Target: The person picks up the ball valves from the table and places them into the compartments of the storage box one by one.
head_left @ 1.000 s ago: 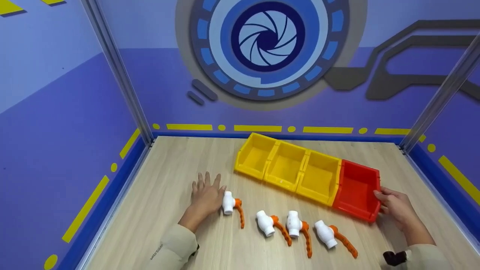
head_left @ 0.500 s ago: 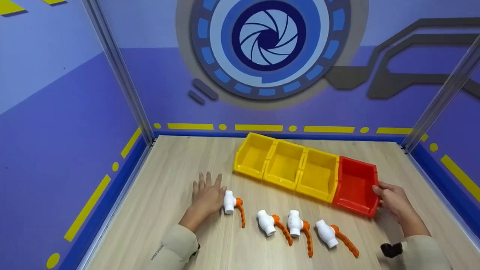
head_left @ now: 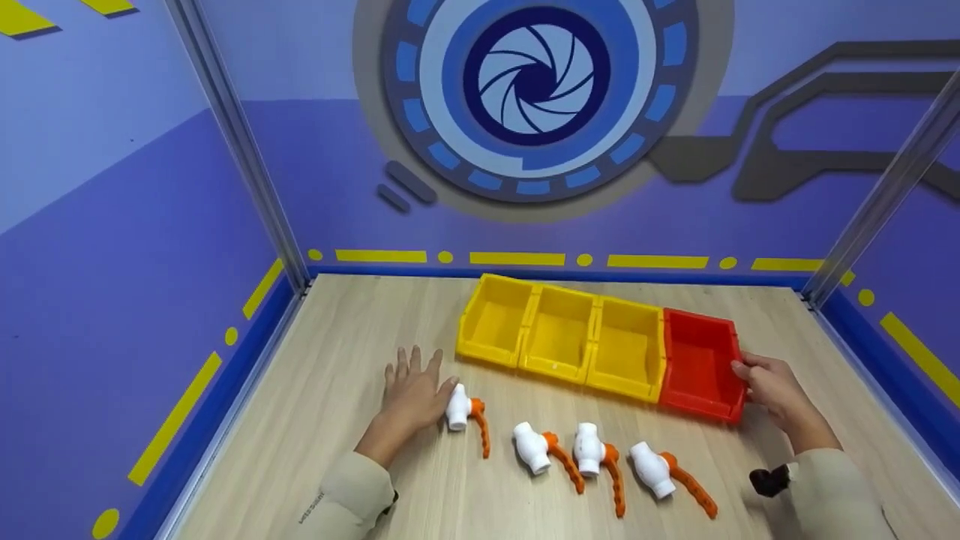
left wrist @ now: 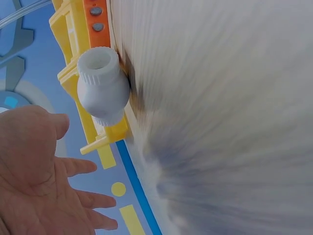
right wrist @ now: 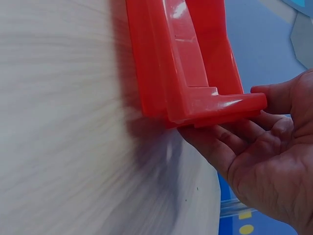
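My right hand (head_left: 776,386) grips the right side wall of a red bin (head_left: 703,364), thumb over the rim and fingers beneath in the right wrist view. Joined to its left is a row of three yellow bins (head_left: 556,330), and no contents show in any of the bins. My left hand (head_left: 411,394) lies with spread fingers on the table, its thumb beside the leftmost white ball valve (head_left: 457,409) with an orange handle. In the left wrist view this valve (left wrist: 103,90) stands apart from the palm. More such valves lie to the right: one (head_left: 532,448), another (head_left: 589,448) and the rightmost (head_left: 652,470).
A wooden tabletop (head_left: 337,322) carries everything. Printed blue-purple panels (head_left: 300,180) close it in at the back and both sides, with metal posts (head_left: 232,135) in the corners. The valves lie in front of the bins, between my two forearms.
The bin row has slid left and swung to a flatter angle, with my right hand moving left along with it. My left hand and the valves have stayed about where they were.
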`<state>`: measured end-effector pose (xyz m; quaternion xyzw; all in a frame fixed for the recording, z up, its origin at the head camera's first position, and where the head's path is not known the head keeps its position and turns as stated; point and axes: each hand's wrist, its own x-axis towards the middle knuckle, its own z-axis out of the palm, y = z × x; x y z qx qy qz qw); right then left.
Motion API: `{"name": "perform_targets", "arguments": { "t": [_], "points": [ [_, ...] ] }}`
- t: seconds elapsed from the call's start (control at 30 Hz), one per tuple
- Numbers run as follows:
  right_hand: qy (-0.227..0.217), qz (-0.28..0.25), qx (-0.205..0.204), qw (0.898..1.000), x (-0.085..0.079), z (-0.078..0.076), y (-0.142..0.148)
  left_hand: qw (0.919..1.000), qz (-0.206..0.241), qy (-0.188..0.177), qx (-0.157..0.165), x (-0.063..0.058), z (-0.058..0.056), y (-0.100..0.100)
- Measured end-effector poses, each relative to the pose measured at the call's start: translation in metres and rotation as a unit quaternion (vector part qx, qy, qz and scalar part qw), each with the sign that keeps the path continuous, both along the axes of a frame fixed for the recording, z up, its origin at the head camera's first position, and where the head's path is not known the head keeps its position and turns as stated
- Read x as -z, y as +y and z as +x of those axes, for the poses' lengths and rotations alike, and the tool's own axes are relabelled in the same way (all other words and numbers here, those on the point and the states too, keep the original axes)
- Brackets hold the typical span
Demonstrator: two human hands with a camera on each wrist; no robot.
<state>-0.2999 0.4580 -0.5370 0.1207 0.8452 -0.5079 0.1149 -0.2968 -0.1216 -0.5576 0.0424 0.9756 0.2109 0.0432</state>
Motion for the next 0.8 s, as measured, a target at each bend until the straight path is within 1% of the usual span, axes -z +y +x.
{"name": "perform_targets", "arguments": {
  "t": [0.2,0.33,0.5,0.57,0.67,0.8],
  "points": [
    [-0.001,0.0,-0.01,1.0,0.0,-0.013,-0.007,0.9991,0.009,0.039,-0.012,0.0,-0.004,0.002],
    [-0.003,-0.009,-0.017,1.0,0.001,-0.02,-0.011,0.9979,0.015,0.059,-0.019,0.0,-0.005,0.003],
    [0.005,-0.012,-0.029,0.999,0.002,-0.029,-0.016,0.9952,0.024,0.094,-0.018,0.001,-0.004,0.002],
    [0.005,-0.009,-0.032,0.999,0.003,-0.032,-0.019,0.995,0.024,0.096,-0.017,0.002,-0.003,0.002],
    [0.002,-0.005,-0.031,0.999,0.003,-0.036,-0.022,0.9956,0.024,0.089,-0.021,0.002,-0.003,0.002],
    [0.003,-0.008,-0.03,1.0,0.002,-0.044,-0.027,0.9949,0.024,0.089,-0.041,-0.001,-0.003,0.002]
  ]
}}
